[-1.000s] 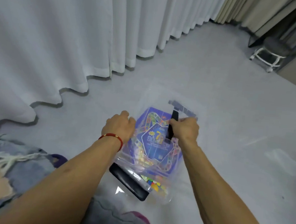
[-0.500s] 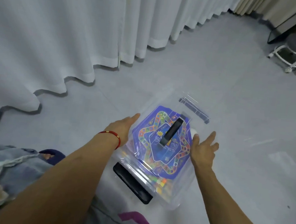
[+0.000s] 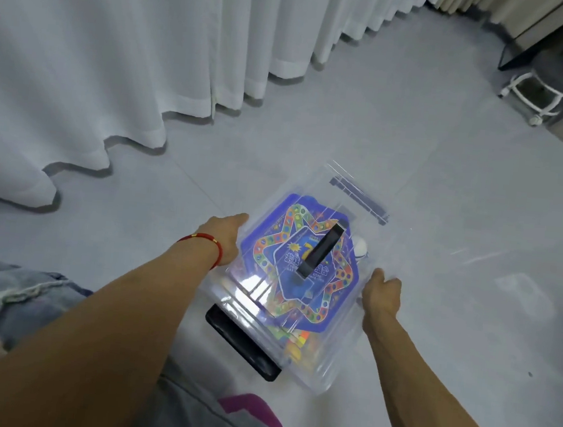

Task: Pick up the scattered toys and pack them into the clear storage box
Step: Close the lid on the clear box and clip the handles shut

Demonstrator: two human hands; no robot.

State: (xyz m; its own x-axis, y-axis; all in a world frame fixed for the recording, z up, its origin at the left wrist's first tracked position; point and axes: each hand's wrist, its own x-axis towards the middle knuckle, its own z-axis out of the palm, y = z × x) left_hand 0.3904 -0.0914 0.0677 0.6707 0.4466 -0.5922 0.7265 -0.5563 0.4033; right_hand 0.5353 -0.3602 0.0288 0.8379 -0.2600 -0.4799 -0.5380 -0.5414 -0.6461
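The clear storage box point(image 3: 334, 359) stands on the grey floor with its clear lid on and a black handle point(image 3: 319, 251) lying across the top. Through the lid I see a blue game board with a coloured star track point(image 3: 270, 246) and colourful toys point(image 3: 295, 343) near the front corner. My left hand point(image 3: 226, 239) lies against the box's left side, fingers stretched toward the far corner. My right hand point(image 3: 380, 293) grips the right edge of the box, fingers curled over the rim. Black latches point(image 3: 243, 342) sit at the near end.
White curtains point(image 3: 116, 59) hang along the left and back, their hems on the floor. A stool with a white frame and castors point(image 3: 540, 86) stands at the far right by dark furniture. My knee in frayed denim point(image 3: 13, 304) is at the lower left.
My right hand let go of the black handle and moved to the box's right edge, now curled on it. My left hand slid from the lid to the left side.
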